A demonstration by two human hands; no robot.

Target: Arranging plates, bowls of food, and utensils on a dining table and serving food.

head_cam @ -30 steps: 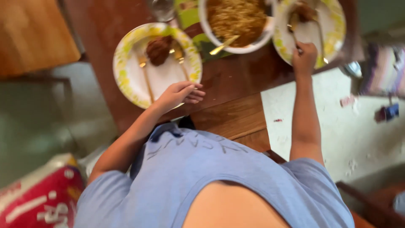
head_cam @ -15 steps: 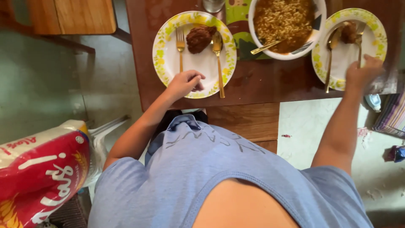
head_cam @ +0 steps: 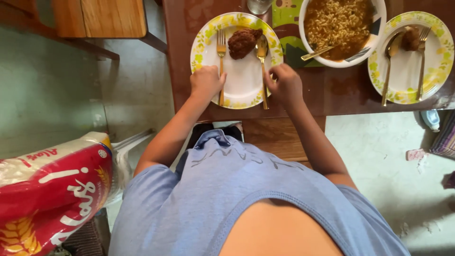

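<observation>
A white paper plate with a yellow-green floral rim (head_cam: 246, 83) lies at the near edge of the dark wooden table (head_cam: 322, 92). On it are a brown fried piece of meat (head_cam: 243, 41), a gold fork (head_cam: 221, 52) on the left and a gold spoon (head_cam: 261, 50) on the right. My left hand (head_cam: 206, 81) is curled over the plate's lower left rim, fingers against the fork's handle. My right hand (head_cam: 284, 84) sits at the lower right rim, fingertips pinching the spoon's handle.
A white bowl of noodles in broth (head_cam: 337, 23) with a gold utensil stands behind, next to a second floral plate (head_cam: 410, 92) with meat, spoon and fork. A glass (head_cam: 259, 5) is at the top edge. A red and white sack (head_cam: 50, 189) lies on the floor at left, and a wooden chair (head_cam: 99, 19) stands beyond.
My right hand has left the far right plate and come to the spoon on the near plate. My left hand shifted slightly to the fork. The camera view has steadied and moved left.
</observation>
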